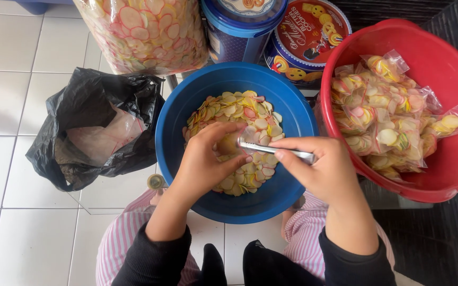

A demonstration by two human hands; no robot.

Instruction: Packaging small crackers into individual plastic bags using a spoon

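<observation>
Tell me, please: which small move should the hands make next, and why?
Probably close the stapler on the packet top. The right hand holds it level, its tip meeting the left hand, whose fingers pinch something small, mostly hidden, over the blue bowl of chips. Sealed packets already fill the red bowl.

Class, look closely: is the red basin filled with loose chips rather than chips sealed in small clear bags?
No, the red basin holds small clear bags of chips; the loose chips lie in the blue basin.
</observation>
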